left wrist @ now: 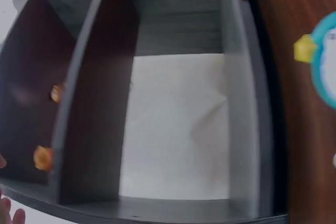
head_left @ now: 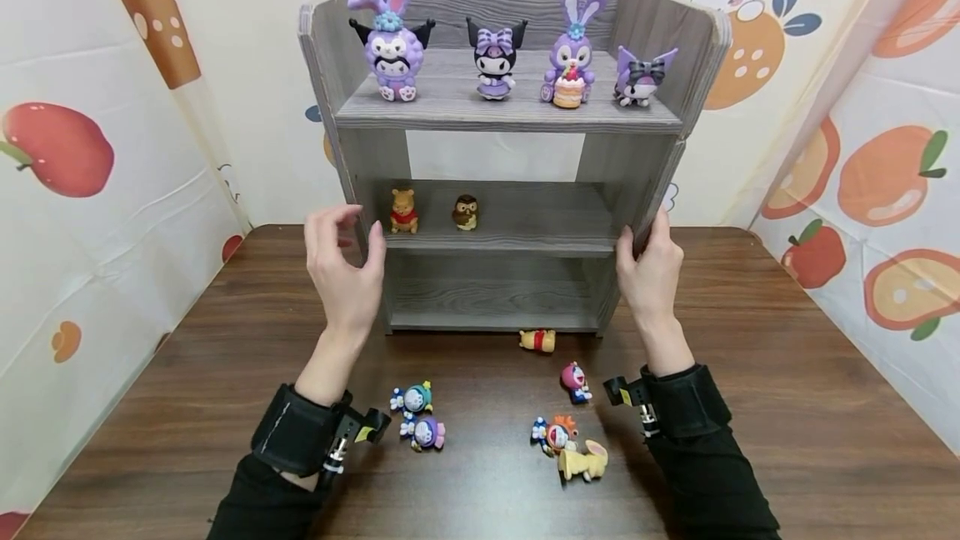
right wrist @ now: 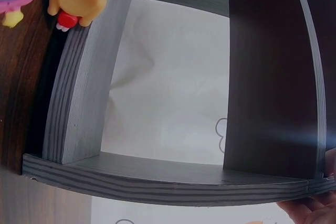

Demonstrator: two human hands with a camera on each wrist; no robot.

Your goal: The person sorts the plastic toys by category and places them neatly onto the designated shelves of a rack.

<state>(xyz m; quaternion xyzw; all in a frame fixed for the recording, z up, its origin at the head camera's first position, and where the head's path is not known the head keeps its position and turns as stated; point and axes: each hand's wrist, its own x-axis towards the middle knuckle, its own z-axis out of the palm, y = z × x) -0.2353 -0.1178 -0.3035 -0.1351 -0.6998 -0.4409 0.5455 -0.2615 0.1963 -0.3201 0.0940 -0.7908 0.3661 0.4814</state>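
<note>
A grey wooden shelf unit (head_left: 495, 242) stands on the table between both hands. My right hand (head_left: 651, 269) grips its right side panel, thumb at the front edge and fingers outside. Around the left side panel, my left hand (head_left: 345, 269) is spread, thumb and fingers apart with a visible gap; contact with the panel is unclear. A bear figurine (head_left: 403, 212) and an owl figurine (head_left: 465, 212) stand on the middle shelf. Another bear figurine (head_left: 537, 341) lies on the table at the unit's front edge.
Several purple figurines, including a rabbit with a cake (head_left: 570, 73), stand on the top shelf. Before the unit lie a teal figurine (head_left: 414, 397), a purple one (head_left: 425, 432), a pink one (head_left: 575, 382), an orange-haired one (head_left: 558, 433) and a yellow one (head_left: 583, 462).
</note>
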